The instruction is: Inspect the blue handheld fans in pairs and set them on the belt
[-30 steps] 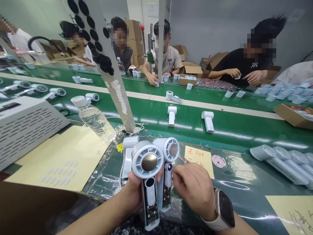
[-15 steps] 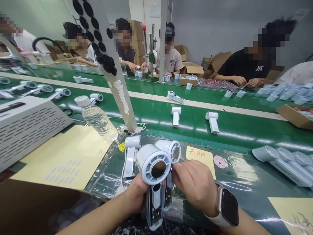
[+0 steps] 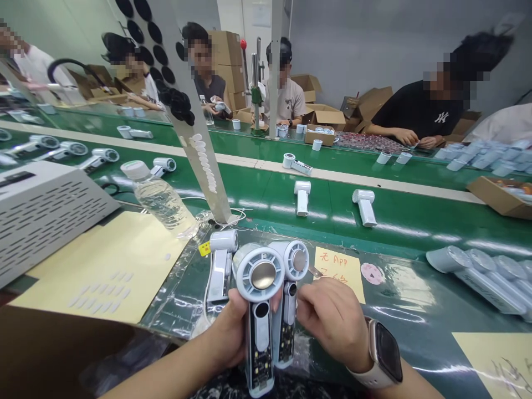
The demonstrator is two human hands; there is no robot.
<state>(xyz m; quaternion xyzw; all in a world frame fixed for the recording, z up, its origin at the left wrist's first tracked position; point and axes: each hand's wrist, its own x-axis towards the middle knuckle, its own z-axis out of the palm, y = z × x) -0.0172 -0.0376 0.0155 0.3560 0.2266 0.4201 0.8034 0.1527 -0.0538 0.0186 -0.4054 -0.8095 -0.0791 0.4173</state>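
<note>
My left hand [image 3: 230, 327] is wrapped around the handle of a pale blue handheld fan [image 3: 261, 318], its round head upright with a shiny metal disc in the middle. Circuit parts show in the open front of the handle. Close behind on the right stands a second handheld fan [image 3: 296, 260] of the same kind; whether my left fingertips also support it is hidden. My right hand [image 3: 332, 318] is beside that second fan, fingers curled in, a watch on the wrist. A thin metal strip [image 3: 315, 271] pokes out behind its knuckles; whether the hand grips it cannot be made out.
Another fan [image 3: 221, 266] lies left of my hands, near a tilted water bottle [image 3: 162, 199] and a yellow sheet [image 3: 137, 249] with small white pieces. More fans rest on the green conveyor [image 3: 266, 194]; several stack at right [image 3: 477, 277]. A slanted post [image 3: 203, 160] rises ahead. Co-workers sit opposite.
Both fans have turned to face me more squarely, and the front disc now gleams. My right fingertips have drawn slightly away from the second fan's handle. One co-worker opposite has raised their hands.
</note>
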